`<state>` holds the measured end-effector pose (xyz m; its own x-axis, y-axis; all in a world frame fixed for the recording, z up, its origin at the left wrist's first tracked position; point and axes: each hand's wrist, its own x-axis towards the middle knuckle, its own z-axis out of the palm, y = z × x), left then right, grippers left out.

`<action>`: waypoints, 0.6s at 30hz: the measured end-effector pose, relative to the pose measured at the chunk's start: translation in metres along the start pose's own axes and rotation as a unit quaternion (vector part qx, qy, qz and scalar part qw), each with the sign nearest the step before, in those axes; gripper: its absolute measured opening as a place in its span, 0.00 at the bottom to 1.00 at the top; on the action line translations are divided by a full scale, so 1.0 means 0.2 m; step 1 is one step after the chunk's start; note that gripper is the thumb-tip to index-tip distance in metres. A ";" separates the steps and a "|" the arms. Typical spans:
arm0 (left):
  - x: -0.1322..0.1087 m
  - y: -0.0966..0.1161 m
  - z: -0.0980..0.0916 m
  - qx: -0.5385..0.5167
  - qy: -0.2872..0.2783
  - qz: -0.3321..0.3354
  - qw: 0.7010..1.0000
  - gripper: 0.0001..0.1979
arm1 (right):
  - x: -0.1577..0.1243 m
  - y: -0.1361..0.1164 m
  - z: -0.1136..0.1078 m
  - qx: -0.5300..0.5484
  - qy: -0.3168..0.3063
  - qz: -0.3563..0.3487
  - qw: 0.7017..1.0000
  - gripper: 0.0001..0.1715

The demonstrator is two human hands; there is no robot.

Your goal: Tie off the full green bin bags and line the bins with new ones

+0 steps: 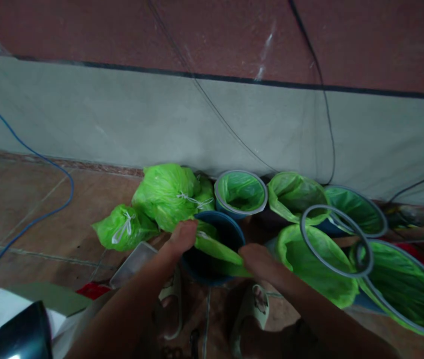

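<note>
So the left hand [184,235] and right hand [256,253] are each pinching an edge of a lime-green trash bag [221,249], stretched across the mouth of a blue bin [231,231], though the fingertips are too blurry to make out. With that bin as clock centre, there's a smaller knotted bag [122,227] at 9, a bulging knotted bag [163,192] at 10 and a grey-rimmed bin [242,212] at 1. Over at 3 there's a bag-lined bin [285,247], with a grey ring [303,228] overlapping it in view.
</note>
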<state>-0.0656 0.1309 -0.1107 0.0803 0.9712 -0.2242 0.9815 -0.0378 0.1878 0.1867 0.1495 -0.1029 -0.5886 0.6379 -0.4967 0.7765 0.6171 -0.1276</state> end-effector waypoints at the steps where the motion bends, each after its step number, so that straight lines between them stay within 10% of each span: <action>1: 0.01 0.00 0.00 0.003 0.001 -0.012 1.000 0.16 | -0.02 -0.01 -0.01 -0.001 -0.021 -0.016 1.000 0.10; 7: 0.06 0.06 -0.02 -0.072 0.043 0.013 0.996 0.18 | -0.03 -0.07 -0.10 0.149 -0.152 -0.178 0.961 0.17; 12: 0.07 0.12 -0.05 -0.206 0.077 0.104 0.970 0.19 | 0.12 -0.04 -0.15 0.355 0.100 -0.012 0.929 0.19; 18: 0.07 0.15 -0.05 -0.295 0.103 0.105 0.944 0.26 | 0.28 -0.10 0.03 0.505 0.078 0.000 0.860 0.06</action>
<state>-0.0371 0.1460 -0.0982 0.1678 0.9843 0.0557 0.6757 -0.1559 0.7205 0.1406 0.1707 -0.1323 -0.5510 0.7407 -0.3845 0.5294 -0.0459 -0.8471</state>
